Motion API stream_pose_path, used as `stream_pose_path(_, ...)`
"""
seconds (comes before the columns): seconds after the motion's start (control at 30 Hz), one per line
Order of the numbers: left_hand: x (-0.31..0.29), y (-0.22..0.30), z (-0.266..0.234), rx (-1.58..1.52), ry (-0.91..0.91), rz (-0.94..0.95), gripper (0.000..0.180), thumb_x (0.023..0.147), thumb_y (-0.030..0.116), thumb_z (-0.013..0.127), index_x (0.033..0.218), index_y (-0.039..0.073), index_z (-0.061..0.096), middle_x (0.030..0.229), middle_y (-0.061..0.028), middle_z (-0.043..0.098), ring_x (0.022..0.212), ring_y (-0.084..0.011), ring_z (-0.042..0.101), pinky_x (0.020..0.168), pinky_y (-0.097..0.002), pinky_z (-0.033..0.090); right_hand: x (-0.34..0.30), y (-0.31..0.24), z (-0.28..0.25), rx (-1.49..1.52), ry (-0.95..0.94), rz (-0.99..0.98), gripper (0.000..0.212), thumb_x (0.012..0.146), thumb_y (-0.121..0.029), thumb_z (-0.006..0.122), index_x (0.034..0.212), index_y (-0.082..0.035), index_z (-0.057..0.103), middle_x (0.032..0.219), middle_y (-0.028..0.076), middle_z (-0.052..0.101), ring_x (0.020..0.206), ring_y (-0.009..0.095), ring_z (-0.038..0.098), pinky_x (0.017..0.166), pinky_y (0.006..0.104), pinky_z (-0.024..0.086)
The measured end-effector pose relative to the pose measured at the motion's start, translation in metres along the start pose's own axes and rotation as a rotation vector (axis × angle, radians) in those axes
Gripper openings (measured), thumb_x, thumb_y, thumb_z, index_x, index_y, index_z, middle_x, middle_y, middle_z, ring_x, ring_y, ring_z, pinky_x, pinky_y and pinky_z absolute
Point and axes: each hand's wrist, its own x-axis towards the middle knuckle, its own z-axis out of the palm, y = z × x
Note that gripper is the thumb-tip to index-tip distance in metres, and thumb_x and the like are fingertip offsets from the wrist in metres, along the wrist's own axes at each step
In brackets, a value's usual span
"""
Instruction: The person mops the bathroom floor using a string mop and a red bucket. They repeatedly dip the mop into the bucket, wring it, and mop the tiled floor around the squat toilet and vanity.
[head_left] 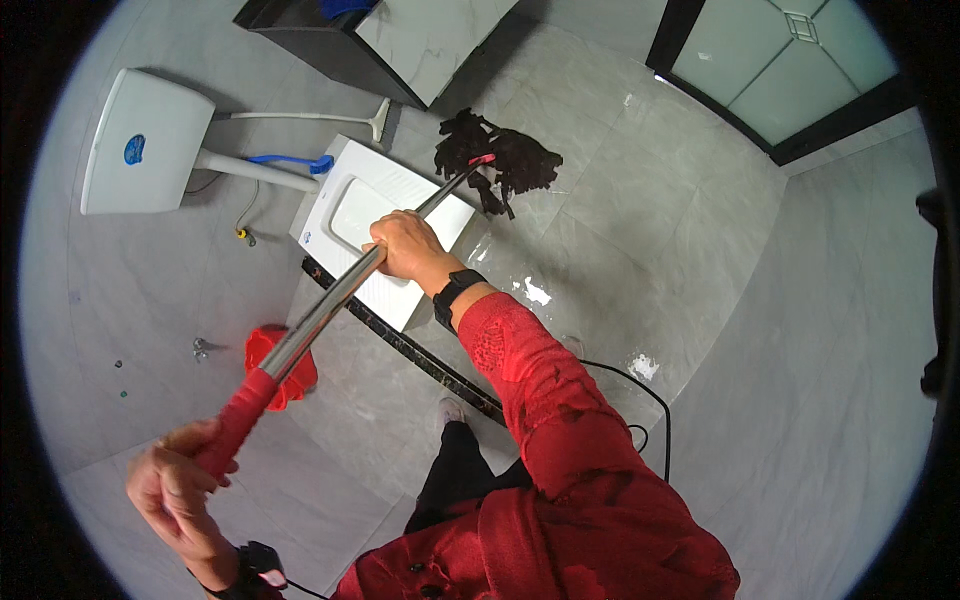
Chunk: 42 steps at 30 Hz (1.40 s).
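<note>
A mop with a steel pole [318, 318] and a red grip slants across the view from lower left to the upper middle. My left hand [180, 492] is closed around the red grip at its top end. Farther down, my right hand [405, 245] wraps round the metal pole, above the squat toilet. The mop head [530, 160], a spread of dark wet-looking strips with a red joint, lies on the grey tiles beyond the toilet's right side. The white squat toilet [335, 178] is set into a raised step, partly hidden by my right hand and the pole.
A white cistern [150, 145] hangs on the left wall, its pipe leading to the toilet. A blue brush [300, 161] and a white-handled floor tool [310, 116] lie nearby. There is a red bucket [300, 385], a black-edged step [430, 360], a cabinet [425, 45] and a black cable [650, 392].
</note>
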Motion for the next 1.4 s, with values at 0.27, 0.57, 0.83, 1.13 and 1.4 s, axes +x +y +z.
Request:
stream_pose_path(0.27,0.014,-0.019,-0.061,-0.208,0.015,0.083,0.047,0.103,0.040,0.046,0.071,0.005,0.045,0.084,-0.0235,0.067,0.045,-0.0197,0.060,0.035,-0.0241,0.043,-0.048,-0.040,-0.035,-0.032,0.066,0.084,0.027,0.078,-0.020,0.072,0.060,-0.005,0.059,0.063,0.015,0.063,0.064,0.037,0.063,0.071,0.0455,0.049)
stream_pose_path(0.57,0.016,-0.032,-0.021,-0.515,-0.168,0.044,0.044,0.102,0.031,0.045,0.075,-0.004,0.053,0.076,-0.0263,0.066,0.043,-0.0217,0.058,0.034,-0.0282,0.045,-0.177,-0.045,-0.096,-0.212,0.137,0.272,0.012,0.069,-0.015,0.074,0.065,-0.010,0.064,0.064,0.011,0.065,0.065,0.034,0.064,0.069,0.0440,0.048)
stream_pose_path(0.83,-0.028,-0.086,0.039,-0.587,-0.524,-0.129,0.040,0.100,0.017,0.051,0.070,-0.006,0.065,0.085,-0.0189,0.074,0.055,-0.0144,0.063,0.048,-0.0268,0.051,-0.317,-0.031,-0.098,-0.405,0.023,0.438,0.017,0.059,-0.020,0.079,0.066,-0.013,0.065,0.066,0.007,0.065,0.065,0.032,0.064,0.067,0.0430,0.047)
stream_pose_path(1.13,-0.082,-0.188,-0.068,-0.438,-0.251,-0.084,0.040,0.100,0.015,0.046,0.069,-0.006,0.062,0.081,-0.0172,0.073,0.054,-0.0137,0.061,0.047,-0.0272,0.052,-0.303,-0.080,0.038,-0.294,-0.101,0.311,0.016,0.058,-0.022,0.078,0.068,-0.016,0.067,0.066,0.007,0.064,0.066,0.033,0.062,0.065,0.0462,0.048)
stream_pose_path(1.4,-0.133,-0.207,-0.185,-0.221,0.131,-0.076,0.045,0.101,0.020,0.046,0.062,-0.002,0.053,0.077,-0.0189,0.067,0.051,-0.0153,0.055,0.040,-0.0250,0.043,-0.198,-0.164,0.133,-0.101,-0.180,0.139,0.015,0.059,-0.019,0.072,0.073,-0.013,0.069,0.068,0.010,0.066,0.065,0.036,0.063,0.062,0.0459,0.050)
